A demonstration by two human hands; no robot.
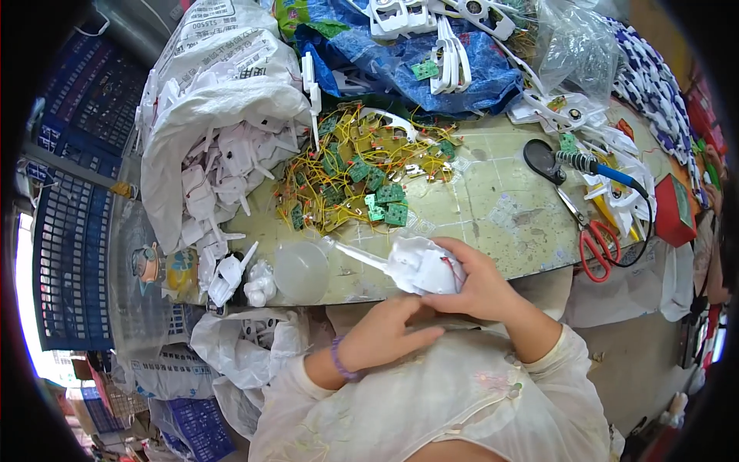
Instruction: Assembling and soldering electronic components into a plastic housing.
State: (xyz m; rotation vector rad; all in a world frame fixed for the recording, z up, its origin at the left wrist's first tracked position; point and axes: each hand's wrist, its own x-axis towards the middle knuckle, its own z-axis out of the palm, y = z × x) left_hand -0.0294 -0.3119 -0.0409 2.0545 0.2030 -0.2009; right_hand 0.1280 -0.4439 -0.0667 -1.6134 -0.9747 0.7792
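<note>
My right hand (481, 281) is closed around a white plastic housing (425, 266) above the table's near edge. A long thin arm of the housing points to the left, and a bit of red wire shows on it beside my fingers. Just below it is my left hand (389, 335), thumb stretched apart from the fingers, with a purple band at the wrist. Its fingertips are partly hidden near the housing; I see nothing held in it. Beyond lies a tangled heap of yellow wires (312, 189) with several green circuit boards (395, 213).
A white sack (165, 131) of similar housings (246, 150) opens at the left. Nearer stand a translucent round tub (301, 272) and a loose housing (229, 279). At the right are red-handled scissors (596, 248), a blue-handled soldering iron (612, 174) and a red box (675, 209).
</note>
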